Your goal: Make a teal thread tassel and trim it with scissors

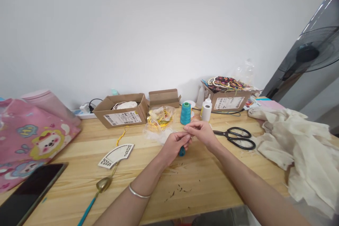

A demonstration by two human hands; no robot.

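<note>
Because the two hands meet at the middle of the pale wooden worktop (84, 152), the bulkier things seem to have been kept to its sides and along the wall. The pink bag (50, 141) stands at the left and the cream cloth (299, 148) lies heaped at the right, both clear of the hands. Two open boxes, a left box (122, 118) and a right box (229, 103), stand with mouths upward, probably so their contents can be reached. Scissors (227, 134) lie just beside the right wrist, handle loops facing right, likely for easy picking up. A fan-shaped wooden piece (116, 156) lies flat at the left, its long axis slanting up to the right. The left hand (176, 144) has thumb and forefinger pressed together, its other fingers curled; the right hand (202, 132) pinches just above it, on something too fine to make out. A spool (185, 113) stands upright just beyond them, presumably for convenience. Smallest is the teal bundle (181, 151), held under the left hand's curled fingers, seemingly to steady it; its showing end points toward the person, and its long axis seems to run up into the grip, though the fingers hide the rest
</note>
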